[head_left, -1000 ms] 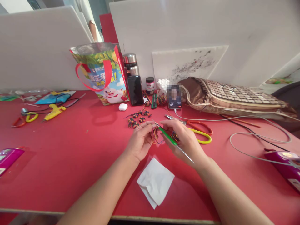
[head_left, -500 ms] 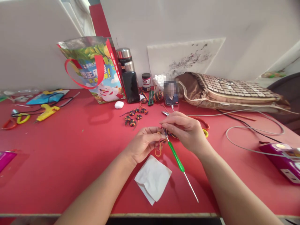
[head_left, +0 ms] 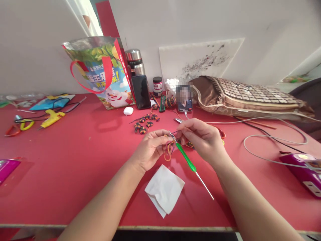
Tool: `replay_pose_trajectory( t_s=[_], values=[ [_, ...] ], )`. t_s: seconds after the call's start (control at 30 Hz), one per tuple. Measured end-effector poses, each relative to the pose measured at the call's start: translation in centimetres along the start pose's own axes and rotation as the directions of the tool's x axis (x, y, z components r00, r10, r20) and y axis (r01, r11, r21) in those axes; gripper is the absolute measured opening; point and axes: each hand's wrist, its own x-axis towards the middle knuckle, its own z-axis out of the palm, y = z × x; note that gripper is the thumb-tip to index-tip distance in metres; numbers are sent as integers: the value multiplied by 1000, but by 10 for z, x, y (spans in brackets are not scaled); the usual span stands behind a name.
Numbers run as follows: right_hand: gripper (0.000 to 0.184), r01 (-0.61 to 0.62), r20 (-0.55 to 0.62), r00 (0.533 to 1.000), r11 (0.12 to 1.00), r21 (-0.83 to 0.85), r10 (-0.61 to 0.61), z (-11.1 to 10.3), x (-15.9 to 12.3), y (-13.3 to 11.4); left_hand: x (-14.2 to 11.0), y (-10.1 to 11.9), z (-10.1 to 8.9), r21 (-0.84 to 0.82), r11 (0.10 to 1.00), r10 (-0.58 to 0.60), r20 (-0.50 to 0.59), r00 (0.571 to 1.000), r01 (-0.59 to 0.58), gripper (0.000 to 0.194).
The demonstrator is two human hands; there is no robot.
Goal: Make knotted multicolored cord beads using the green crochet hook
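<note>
My left hand (head_left: 152, 149) is closed in a pinch on a small piece of multicoloured crochet work (head_left: 172, 142), mostly hidden by the fingers. An orange yarn loop (head_left: 167, 154) dangles below it. A crochet hook (head_left: 186, 157) with a green handle slants down to the right, its tip up at the work beside my left fingertips; no fingers wrap its handle. To the right, my right hand (head_left: 200, 137) pinches a dark strand of yarn stretched from the hook's tip. Partly hidden behind that hand lies more multicoloured yarn (head_left: 190, 144).
A folded white tissue (head_left: 165, 190) lies below my hands. Beyond them are several small crocheted flowers (head_left: 142, 130), scissors (head_left: 178, 120), a yarn ball (head_left: 170, 101) and a propped phone (head_left: 185, 100). A glue gun (head_left: 51, 118) is left, a power strip (head_left: 301, 167) right.
My right hand has drawn slightly away from the hook's tip, and a dark strand now shows between them. The hook's lower end has swung up a little. The view has shifted slightly.
</note>
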Motion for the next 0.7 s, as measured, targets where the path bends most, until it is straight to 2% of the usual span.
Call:
replay_pose_trajectory(
  t_s=[0.07, 0.13, 0.2, 0.27, 0.37, 0.43, 0.47, 0.6, 0.7],
  values=[
    [17, 181, 55, 983, 967, -177, -174, -2, -2, -2, 1, 2, -1, -22, 1000, 22, -32, 999, -23, 23],
    [19, 353, 148, 935, 879, -321, -321, -3, -3, -4, 1, 4, -3, -34, 998, 53, -72, 996, -55, 26],
    [19, 466, 229, 885, 783, -413, -406, -2, -3, -6, 2, 6, -3, -30, 996, 84, -116, 990, -88, 27],
    [27, 527, 271, 849, 697, -487, -453, 0, -4, -8, 2, 7, -3, -2, 993, 114, -143, 983, -115, 27],
    [17, 547, 253, 824, 598, -585, -507, 5, -5, -11, 1, 5, -1, 75, 982, 180, -143, 973, -171, 25],
    [5, 537, 232, 820, 562, -629, -524, 7, -5, -11, 1, 3, 1, 152, 964, 239, -135, 962, -218, 23],
    [7, 529, 222, 822, 558, -639, -524, 8, -6, -11, 1, 2, 1, 196, 950, 272, -132, 953, -244, 22],
    [15, 483, 154, 850, 629, -609, -504, 10, -7, -11, 0, -2, 2, 369, 861, 420, -126, 899, -351, 14],
    [15, 472, 127, 860, 678, -564, -494, 11, -9, -12, -3, -2, 2, 508, 773, 508, -138, 850, -379, 10]
  ],
)
